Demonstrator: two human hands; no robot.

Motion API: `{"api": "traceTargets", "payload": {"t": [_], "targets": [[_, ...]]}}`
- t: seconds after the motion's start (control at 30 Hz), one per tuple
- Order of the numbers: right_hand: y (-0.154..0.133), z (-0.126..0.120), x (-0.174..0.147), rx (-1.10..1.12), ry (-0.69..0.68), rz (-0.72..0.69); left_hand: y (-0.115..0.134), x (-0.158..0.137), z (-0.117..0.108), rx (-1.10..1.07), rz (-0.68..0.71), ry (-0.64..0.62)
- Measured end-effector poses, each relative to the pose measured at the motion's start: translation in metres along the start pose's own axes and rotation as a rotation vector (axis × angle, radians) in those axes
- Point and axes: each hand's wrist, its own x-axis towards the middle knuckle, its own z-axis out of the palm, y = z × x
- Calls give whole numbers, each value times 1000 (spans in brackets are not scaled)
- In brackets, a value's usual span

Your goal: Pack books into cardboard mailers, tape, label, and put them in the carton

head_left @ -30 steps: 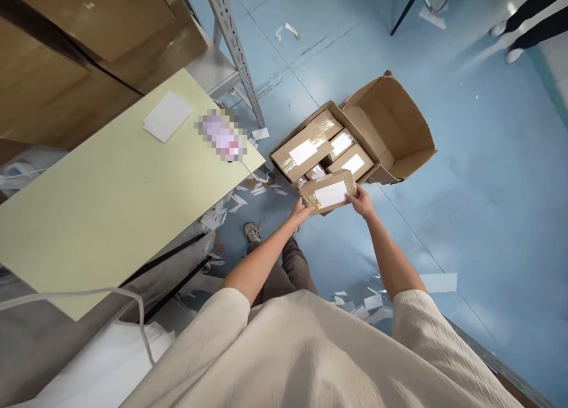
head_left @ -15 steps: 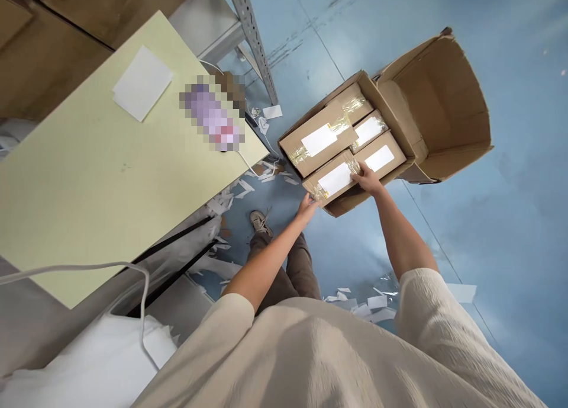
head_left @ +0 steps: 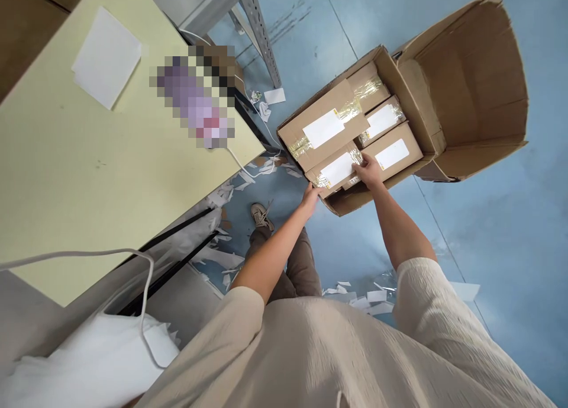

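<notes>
Both my hands grip a small brown cardboard box [head_left: 339, 169] with a white label and clear tape at its ends. My left hand [head_left: 310, 198] has its near left end, and my right hand [head_left: 369, 171] clasps its right end. The box sits in the near left corner of a large open carton [head_left: 355, 204] on the floor. Packed around it in the carton are a larger taped box [head_left: 322, 128], a small labelled box [head_left: 382, 122] and another labelled box [head_left: 392, 153]. My fingertips are partly hidden.
A second open carton [head_left: 479, 94] adjoins the first on the right. To the left stands a pale yellow table [head_left: 110, 177] with white sheets [head_left: 106, 58] and a blurred item [head_left: 190, 103]. A metal rack leg [head_left: 261, 35] rises behind. Paper scraps [head_left: 368, 301] litter the blue floor.
The held box has shifted and settled lower into the carton's near left corner, with both hands still on it. My view has moved slightly closer to the cartons.
</notes>
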Motion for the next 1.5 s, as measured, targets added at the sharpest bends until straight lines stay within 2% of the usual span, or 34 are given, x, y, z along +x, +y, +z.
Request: {"api": "traceTargets", "payload": {"t": [0.07, 0.17, 0.33, 0.5, 0.6, 0.7, 0.87, 1.03, 1.13, 1.3, 1.4, 1.5], "targets": [[5, 3, -3, -23, 27, 42, -2, 3, 1, 9, -17, 2], [7, 1, -13, -104, 87, 72, -1, 2, -1, 77, 48, 40], [-16, -11, -44, -104, 137, 84, 20, -24, -9, 165, 98, 143], [-73, -29, -84, -19, 121, 53, 57, -79, -17, 249, 97, 76], [-122, -35, -106, 15, 108, -27, 84, -119, -28, 213, 190, 48], [-180, -30, -129, 62, 69, -163, 112, -160, -51, 170, 302, 27], [-276, 7, -174, 97, -35, -327, 148, -223, -119, 111, 457, 64], [-357, 78, -226, 146, -172, -441, 153, -283, -215, -11, 540, 202], [-396, 130, -257, 154, -263, -480, 140, -318, -280, -110, 590, 271], [-453, 211, -309, 89, -452, -578, 106, -370, -383, -283, 618, 423], [-482, 252, -335, 28, -564, -633, 85, -393, -430, -404, 618, 509], [-508, 287, -355, -28, -682, -678, 66, -407, -463, -527, 630, 590]]}}
